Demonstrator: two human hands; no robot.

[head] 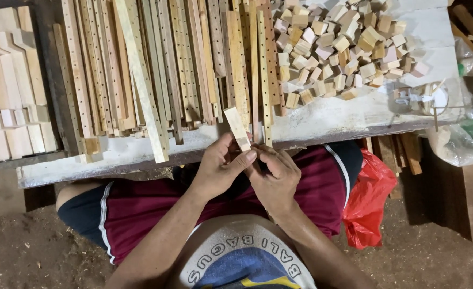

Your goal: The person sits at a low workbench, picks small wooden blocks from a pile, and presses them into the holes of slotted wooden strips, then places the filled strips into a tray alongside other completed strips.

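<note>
Seen from above, a seated person works at the front edge of a white-painted workbench (354, 115). The left hand (220, 168) pinches a short, flat wooden slat (237, 127) between thumb and fingers, its lower end clamped in the grip and its upper end tilting up over the bench edge. The right hand (276, 179) sits just beside it, touching the left; its fingers curl inward near the base of the slat, though whether they hold anything cannot be told (the fingertips are hidden).

On the bench behind the hands lies a wide spread of long drilled wooden strips (156, 64), running away from the viewer. To their right sits a heap of small wooden blocks (338, 45). At far left, pale flat boards (12, 85) are stacked. A red plastic bag (367, 200) rests on the dirt floor by the person's right knee.

The slat is held only at one end, so it may slip from the pinch and drop into the lap. Several long strips overhang the bench edge near the hands; a knock from a wrist could tip them off.
</note>
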